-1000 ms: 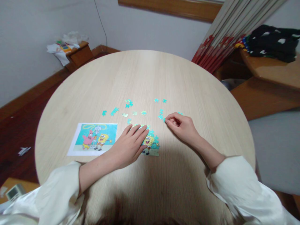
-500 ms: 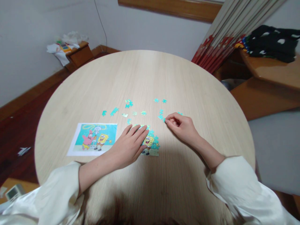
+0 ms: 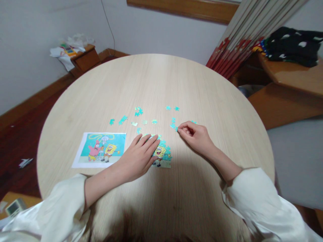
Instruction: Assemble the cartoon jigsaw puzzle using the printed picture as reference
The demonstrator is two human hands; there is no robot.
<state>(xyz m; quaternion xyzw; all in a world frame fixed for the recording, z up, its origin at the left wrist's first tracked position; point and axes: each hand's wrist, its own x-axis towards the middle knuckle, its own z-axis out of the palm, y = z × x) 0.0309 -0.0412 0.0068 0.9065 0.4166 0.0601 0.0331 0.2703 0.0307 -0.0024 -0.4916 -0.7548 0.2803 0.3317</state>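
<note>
My left hand [image 3: 141, 155] lies flat with its fingers stretched over a partly joined jigsaw puzzle [image 3: 161, 153], hiding its left part. A yellow square cartoon figure shows on the puzzle's uncovered side. Up and to the right, my right hand [image 3: 195, 135] pinches a small turquoise puzzle piece [image 3: 176, 129] between thumb and fingertips, at the table surface. Just beyond that piece sit other turquoise pieces [image 3: 173, 120], and one more [image 3: 193, 122] peeks out behind the hand. A printed reference picture [image 3: 104, 148] of the cartoon scene rests left of my left hand.
Loose pieces [image 3: 123, 120] lie scattered past my left hand, with two more [image 3: 168, 108] farther back. All this is on a round wooden table [image 3: 161, 80]. A small cabinet with papers [image 3: 84, 57] stands at the back left; a wooden desk [image 3: 290, 74] with dark cloth is on the right.
</note>
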